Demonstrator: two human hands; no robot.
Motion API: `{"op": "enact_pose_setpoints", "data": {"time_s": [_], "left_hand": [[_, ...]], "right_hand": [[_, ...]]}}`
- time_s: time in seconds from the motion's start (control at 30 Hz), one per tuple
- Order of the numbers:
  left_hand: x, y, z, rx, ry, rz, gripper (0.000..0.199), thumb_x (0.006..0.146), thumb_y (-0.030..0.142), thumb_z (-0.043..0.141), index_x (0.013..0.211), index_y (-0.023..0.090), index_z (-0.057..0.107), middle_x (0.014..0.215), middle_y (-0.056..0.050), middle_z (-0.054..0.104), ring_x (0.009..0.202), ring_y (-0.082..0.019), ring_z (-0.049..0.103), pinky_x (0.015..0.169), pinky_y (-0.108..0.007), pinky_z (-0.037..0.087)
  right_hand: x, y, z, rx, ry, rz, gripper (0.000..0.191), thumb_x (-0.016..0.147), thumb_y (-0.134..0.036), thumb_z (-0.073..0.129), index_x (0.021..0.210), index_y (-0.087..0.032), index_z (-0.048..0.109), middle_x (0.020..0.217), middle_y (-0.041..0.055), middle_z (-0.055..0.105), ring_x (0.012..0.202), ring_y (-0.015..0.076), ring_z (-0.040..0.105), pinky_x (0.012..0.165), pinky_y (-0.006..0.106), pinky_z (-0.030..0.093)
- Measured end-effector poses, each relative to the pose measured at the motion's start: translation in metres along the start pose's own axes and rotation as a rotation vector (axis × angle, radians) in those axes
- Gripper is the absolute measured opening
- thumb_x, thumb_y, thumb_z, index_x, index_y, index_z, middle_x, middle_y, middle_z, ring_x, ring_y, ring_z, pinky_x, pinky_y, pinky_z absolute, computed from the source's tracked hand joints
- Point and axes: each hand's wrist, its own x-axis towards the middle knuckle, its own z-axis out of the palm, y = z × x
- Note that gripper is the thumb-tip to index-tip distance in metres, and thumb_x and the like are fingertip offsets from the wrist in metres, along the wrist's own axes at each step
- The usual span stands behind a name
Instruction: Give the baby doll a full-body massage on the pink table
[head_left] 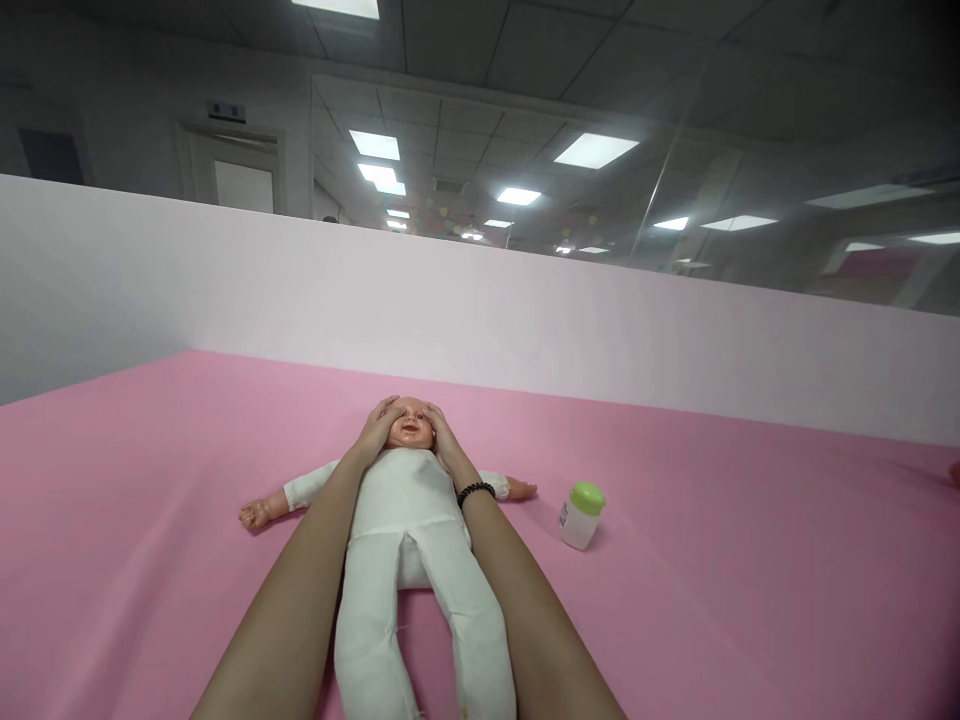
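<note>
A baby doll point(409, 490) with a white cloth body lies on its back on the pink surface, its head away from me and its arms spread out. My left hand point(377, 430) cups the left side of the doll's head, its thumb over the eye area. On the other side, my right hand point(442, 432) is curved around the head, the thumb near the other eye. The doll's nose and mouth show between my hands. Fingers behind the head are partly hidden. A black coiled band point(476, 491) circles my right wrist.
To the right of the doll, a small translucent bottle with a green cap point(582, 515) stands slightly tilted on the pink padded surface point(712, 560). A low white wall point(487, 310) borders the far side, with glass above it.
</note>
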Motion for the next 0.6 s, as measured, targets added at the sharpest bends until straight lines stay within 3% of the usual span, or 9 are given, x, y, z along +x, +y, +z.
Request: {"op": "enact_pose_setpoints", "data": {"time_s": [0.27, 0.4, 0.6], "left_hand": [[-0.0066, 0.0047, -0.0013, 0.012, -0.011, 0.008, 0.060, 0.076, 0.051, 0.071, 0.127, 0.021, 0.059, 0.126, -0.011, 0.064, 0.115, -0.025, 0.062, 0.103, -0.037, 0.048], [-0.0088, 0.0071, -0.0029, 0.029, -0.006, 0.003, 0.060, 0.071, 0.048, 0.076, 0.123, 0.022, 0.060, 0.122, -0.011, 0.064, 0.110, -0.026, 0.064, 0.097, -0.037, 0.051], [-0.0063, 0.0054, -0.0026, 0.020, -0.002, -0.022, 0.055, 0.075, 0.046, 0.071, 0.124, 0.024, 0.058, 0.119, -0.009, 0.065, 0.108, -0.024, 0.065, 0.094, -0.035, 0.053]], "right_hand": [[-0.0064, -0.0030, -0.0013, 0.027, 0.008, 0.000, 0.035, 0.097, -0.036, 0.062, 0.125, -0.015, 0.058, 0.121, 0.0095, 0.061, 0.103, 0.0212, 0.063, 0.086, 0.040, 0.056], [-0.0069, -0.0017, 0.0001, 0.038, -0.003, 0.002, 0.035, 0.097, -0.036, 0.062, 0.123, -0.015, 0.059, 0.119, 0.0091, 0.061, 0.101, 0.0207, 0.064, 0.085, 0.039, 0.057], [-0.0071, -0.0004, 0.0020, 0.038, -0.018, 0.000, 0.036, 0.096, -0.036, 0.062, 0.125, -0.015, 0.058, 0.122, 0.0096, 0.060, 0.104, 0.0217, 0.063, 0.087, 0.041, 0.056]]}}
